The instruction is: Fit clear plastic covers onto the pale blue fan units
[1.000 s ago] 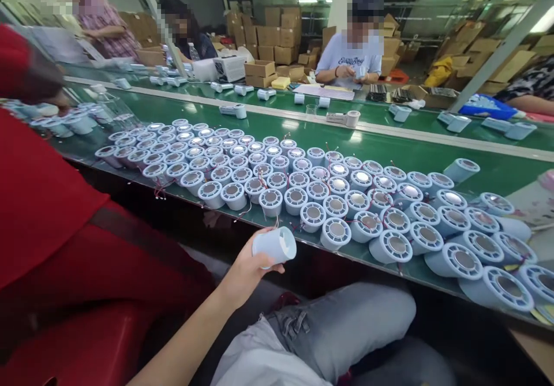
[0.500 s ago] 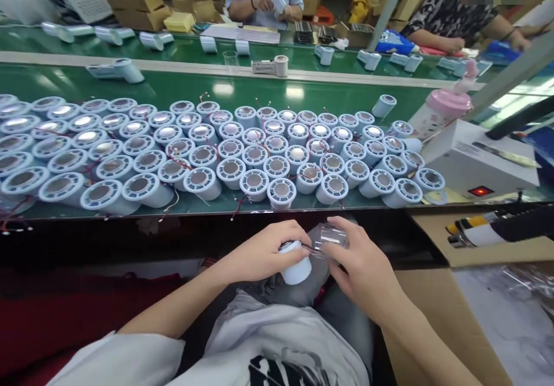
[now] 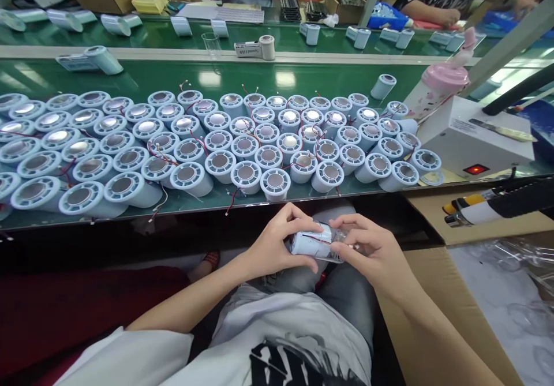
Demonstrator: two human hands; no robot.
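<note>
— Left hand (image 3: 277, 244)?
— Curled round the pale blue cylinder (image 3: 309, 243), fingers pinching its near end, thumb under it. Held sideways over the lap, just below the edge of the bench (image 3: 259, 201), probably to keep the open end turned toward the other hand.
— Right hand (image 3: 372, 253)?
— Fingers closed on a clear plastic cap (image 3: 340, 243), pressed against the cylinder's right end. Touching, seemingly partly slid over; hard to tell how far. Thin red wire (image 3: 315, 239) lying along the cylinder's side.
— On the bench?
— Packed rows of matching cylinders (image 3: 242, 143), standing upright with round slotted faces up, red leads trailing between them. Likely set that way for easy picking from the front row.
— To the right?
— White box with a red lit switch (image 3: 474, 143), a pink-lidded bottle (image 3: 437, 86) behind it, a cardboard carton (image 3: 476, 293) beside the knee with clear plastic pieces inside, close enough for the right hand to reach.
— Beyond?
— Other people's hands at the far side, busy with similar parts.
</note>
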